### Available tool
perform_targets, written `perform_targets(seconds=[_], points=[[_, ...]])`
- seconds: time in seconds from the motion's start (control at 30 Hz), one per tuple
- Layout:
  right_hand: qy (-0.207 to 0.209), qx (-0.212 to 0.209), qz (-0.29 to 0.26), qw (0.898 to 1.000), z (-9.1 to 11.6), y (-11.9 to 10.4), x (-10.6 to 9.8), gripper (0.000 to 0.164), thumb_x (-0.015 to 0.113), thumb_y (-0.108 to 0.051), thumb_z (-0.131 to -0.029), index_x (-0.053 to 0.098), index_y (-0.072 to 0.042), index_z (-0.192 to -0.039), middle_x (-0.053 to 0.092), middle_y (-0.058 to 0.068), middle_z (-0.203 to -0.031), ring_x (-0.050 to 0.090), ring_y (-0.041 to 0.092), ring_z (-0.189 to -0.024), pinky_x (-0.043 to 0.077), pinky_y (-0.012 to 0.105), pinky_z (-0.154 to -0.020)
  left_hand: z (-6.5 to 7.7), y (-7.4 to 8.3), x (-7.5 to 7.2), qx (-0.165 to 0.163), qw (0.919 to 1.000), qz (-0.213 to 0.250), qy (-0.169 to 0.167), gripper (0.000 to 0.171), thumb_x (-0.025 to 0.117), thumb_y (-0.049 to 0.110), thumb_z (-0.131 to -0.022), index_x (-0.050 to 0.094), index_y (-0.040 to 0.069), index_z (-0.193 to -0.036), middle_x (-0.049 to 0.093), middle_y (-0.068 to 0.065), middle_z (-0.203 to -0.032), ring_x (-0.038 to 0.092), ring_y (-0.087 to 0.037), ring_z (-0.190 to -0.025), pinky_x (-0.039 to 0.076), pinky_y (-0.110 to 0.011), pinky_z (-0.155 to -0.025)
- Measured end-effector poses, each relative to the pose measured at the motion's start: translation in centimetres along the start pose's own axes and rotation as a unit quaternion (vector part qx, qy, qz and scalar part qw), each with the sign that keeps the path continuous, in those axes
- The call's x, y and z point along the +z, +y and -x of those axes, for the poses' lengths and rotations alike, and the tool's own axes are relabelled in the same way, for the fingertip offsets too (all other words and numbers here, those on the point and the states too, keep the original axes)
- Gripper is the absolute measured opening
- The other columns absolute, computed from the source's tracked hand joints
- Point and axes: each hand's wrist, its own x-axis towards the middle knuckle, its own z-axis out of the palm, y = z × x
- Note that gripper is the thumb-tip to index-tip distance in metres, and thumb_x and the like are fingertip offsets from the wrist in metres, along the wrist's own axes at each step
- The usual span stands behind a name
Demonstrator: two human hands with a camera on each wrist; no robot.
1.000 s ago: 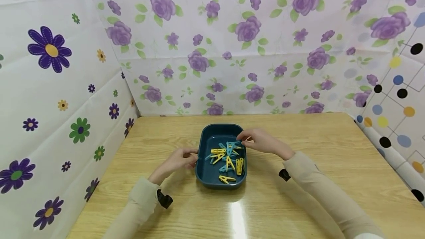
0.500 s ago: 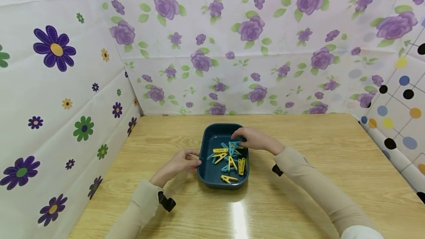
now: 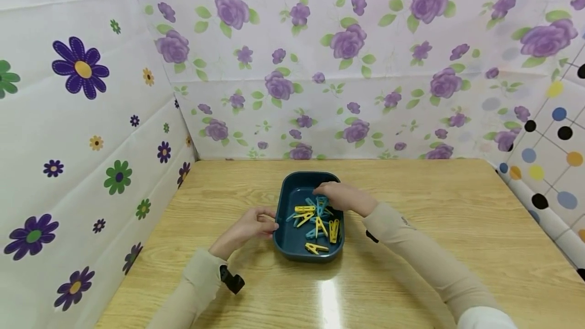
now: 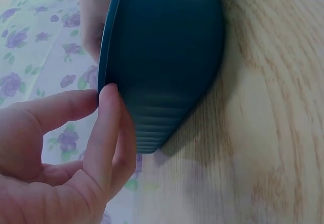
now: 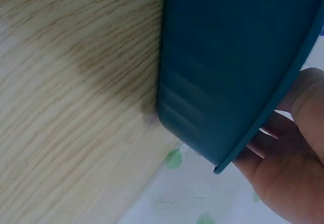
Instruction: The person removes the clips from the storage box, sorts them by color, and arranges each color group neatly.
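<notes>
A dark teal plastic bin point(image 3: 307, 257) with rounded corners rests on the wooden table. Inside lie several clothespins, yellow ones point(image 3: 316, 248) and blue ones point(image 3: 315, 233), heaped mostly toward the right side. My left hand point(image 3: 249, 227) pinches the bin's left rim between thumb and finger, as the left wrist view shows. Over the right rim reaches my right hand point(image 3: 345, 199), its fingers down at the blue clothespins near the far right part of the heap. In the right wrist view the bin wall hides these fingertips, so I cannot tell whether they grip a clothespin.
The light wooden table point(image 3: 411, 192) extends around the bin on all sides. Behind it hangs a white cloth point(image 3: 388, 65) with purple roses, and patterned cloths stand at left and right. Each wrist wears a small black camera point(image 3: 232, 279).
My right hand has moved left from the bin's right rim and lower, into the bin over the blue clothespins. The left hand stays at the left rim; the head view has shifted slightly.
</notes>
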Motion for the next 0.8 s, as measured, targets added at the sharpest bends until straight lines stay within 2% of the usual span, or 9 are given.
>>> perform_targets(seconds=[0.17, 0.37, 0.6, 0.8], points=[[0.015, -0.010, 0.005, 1.000, 0.0, 0.2, 0.2, 0.031, 0.059, 0.003, -0.093, 0.063, -0.004, -0.123, 0.063, 0.015, -0.120, 0.060, 0.030, -0.113, 0.052, 0.042, -0.093, -0.1, 0.0, 0.1, -0.010, 0.9999, 0.003, 0.007, 0.040, 0.062, 0.006, -0.093, 0.049, -0.010, -0.127, 0.066, -0.025, -0.105, 0.065, -0.010, -0.073, 0.059, -0.035, -0.076], [0.038, -0.048, 0.006, 0.998, 0.6, 0.6, -0.3, 0.025, 0.068, -0.008, -0.090, 0.066, -0.002, -0.114, 0.066, 0.015, -0.111, 0.063, 0.028, -0.104, 0.053, 0.040, -0.088, 0.0, 0.1, 0.1, -0.015, 0.9997, 0.014, 0.012, 0.040, 0.061, 0.004, -0.093, 0.048, -0.011, -0.127, 0.068, -0.016, -0.100, 0.064, -0.010, -0.074, 0.058, -0.035, -0.078], [0.082, -0.055, -0.076, 0.992, 2.0, 1.7, -1.1, 0.030, 0.070, -0.009, -0.088, 0.064, 0.001, -0.116, 0.065, 0.015, -0.112, 0.063, 0.031, -0.103, 0.054, 0.040, -0.086, -0.1, -0.1, 0.1, -0.018, 0.9996, 0.017, 0.014, 0.031, 0.061, 0.005, -0.093, 0.052, -0.010, -0.118, 0.066, -0.003, -0.085, 0.062, -0.009, -0.070, 0.059, -0.031, -0.073], [0.125, -0.044, -0.133, 0.982, 3.0, 2.6, -0.5, 0.033, 0.071, -0.015, -0.088, 0.064, -0.001, -0.117, 0.067, 0.014, -0.111, 0.064, 0.032, -0.102, 0.054, 0.043, -0.088, 0.0, -0.1, 0.5, -0.032, 0.9990, 0.032, 0.008, 0.018, 0.062, 0.005, -0.092, 0.055, -0.003, -0.106, 0.062, -0.002, -0.077, 0.059, -0.010, -0.067, 0.057, -0.024, -0.065]])
